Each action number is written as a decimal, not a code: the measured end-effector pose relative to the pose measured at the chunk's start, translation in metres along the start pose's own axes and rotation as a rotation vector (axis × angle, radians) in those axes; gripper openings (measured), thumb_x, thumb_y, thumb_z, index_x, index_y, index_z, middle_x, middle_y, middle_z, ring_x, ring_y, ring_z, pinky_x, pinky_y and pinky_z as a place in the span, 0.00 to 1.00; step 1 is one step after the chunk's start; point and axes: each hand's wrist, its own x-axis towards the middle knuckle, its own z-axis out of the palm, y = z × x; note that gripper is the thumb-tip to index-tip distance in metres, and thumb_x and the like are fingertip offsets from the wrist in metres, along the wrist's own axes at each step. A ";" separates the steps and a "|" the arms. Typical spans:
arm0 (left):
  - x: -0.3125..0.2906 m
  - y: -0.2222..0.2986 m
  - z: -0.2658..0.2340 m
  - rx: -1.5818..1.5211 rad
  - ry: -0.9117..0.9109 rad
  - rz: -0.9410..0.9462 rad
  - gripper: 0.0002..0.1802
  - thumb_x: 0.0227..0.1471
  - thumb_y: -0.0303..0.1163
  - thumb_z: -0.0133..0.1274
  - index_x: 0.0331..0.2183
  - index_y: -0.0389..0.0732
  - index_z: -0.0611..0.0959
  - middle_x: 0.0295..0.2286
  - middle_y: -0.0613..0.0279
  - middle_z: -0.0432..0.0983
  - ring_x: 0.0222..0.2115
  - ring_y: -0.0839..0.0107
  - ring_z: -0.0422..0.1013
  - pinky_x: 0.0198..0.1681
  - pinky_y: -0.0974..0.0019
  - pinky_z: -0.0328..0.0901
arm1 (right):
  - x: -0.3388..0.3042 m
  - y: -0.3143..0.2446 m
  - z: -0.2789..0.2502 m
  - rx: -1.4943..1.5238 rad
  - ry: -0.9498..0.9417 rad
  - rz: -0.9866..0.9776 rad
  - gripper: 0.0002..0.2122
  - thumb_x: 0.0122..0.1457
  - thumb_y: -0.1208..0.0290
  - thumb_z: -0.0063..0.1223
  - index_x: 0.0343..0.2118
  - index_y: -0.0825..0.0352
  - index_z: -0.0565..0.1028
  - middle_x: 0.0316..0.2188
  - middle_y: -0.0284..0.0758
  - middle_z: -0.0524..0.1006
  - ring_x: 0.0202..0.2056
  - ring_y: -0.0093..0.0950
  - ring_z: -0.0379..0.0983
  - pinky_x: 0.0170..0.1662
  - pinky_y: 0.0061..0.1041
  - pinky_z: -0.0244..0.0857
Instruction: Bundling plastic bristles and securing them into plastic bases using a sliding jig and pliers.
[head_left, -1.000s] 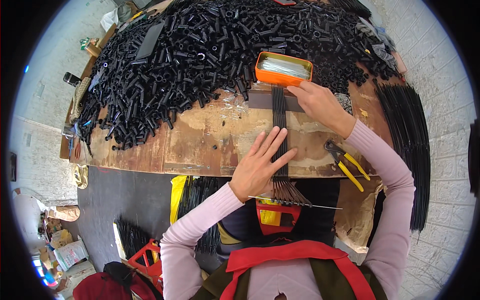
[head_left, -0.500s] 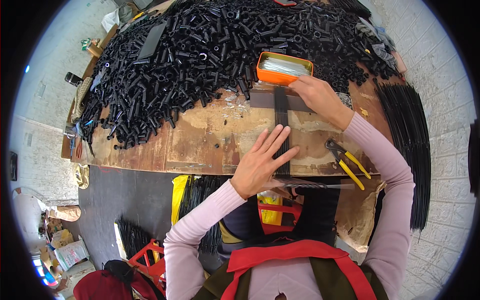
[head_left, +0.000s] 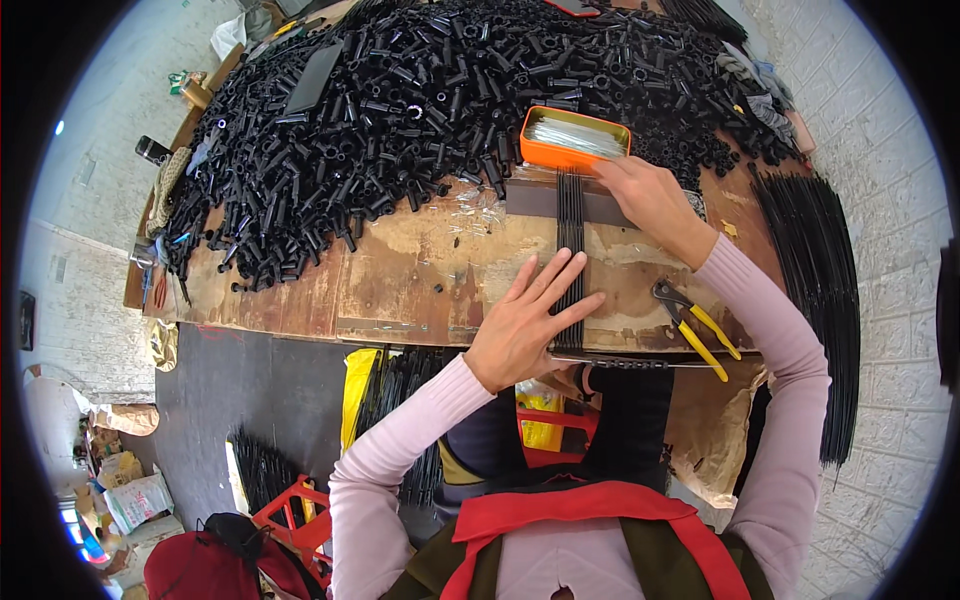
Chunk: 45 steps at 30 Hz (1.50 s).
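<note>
My left hand (head_left: 525, 325) lies over a row of thin black rods (head_left: 570, 213), its fingers spread. The rods lie side by side across a dark flat strip (head_left: 530, 200) and run down to the table's near edge. Just beyond their far ends stands an orange box (head_left: 560, 157) holding many thin, clear-whitish sticks. At the box's near right corner is my right hand (head_left: 650, 195), fingers bent and drawn together; anything between the fingertips is too small to make out. A dark, toothed-looking bar (head_left: 620, 362) lies along the table edge beside my left wrist.
Yellow-handled pincers (head_left: 700, 325) lie at the table's right. A heap of black tubular parts (head_left: 400, 120) covers the far side, with a dark flat slab (head_left: 314, 78) on it. Long black rods (head_left: 810, 290) stand bundled at the right. Wooden tabletop (head_left: 400, 280) shows at the near left.
The black rods under my left hand looked blurred before and now show as separate lines. The toothed bar at the edge looks sharper too. My right hand stays by the box, slightly shifted.
</note>
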 end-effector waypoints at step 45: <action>-0.008 0.000 0.012 -0.125 0.153 0.025 0.47 0.31 0.35 0.68 0.58 0.52 0.69 0.64 0.49 0.49 0.65 0.52 0.46 0.66 0.49 0.45 | 0.089 0.042 0.006 0.099 -0.240 0.273 0.05 0.51 0.78 0.52 0.29 0.72 0.78 0.25 0.47 0.78 0.31 0.44 0.77 0.36 0.35 0.70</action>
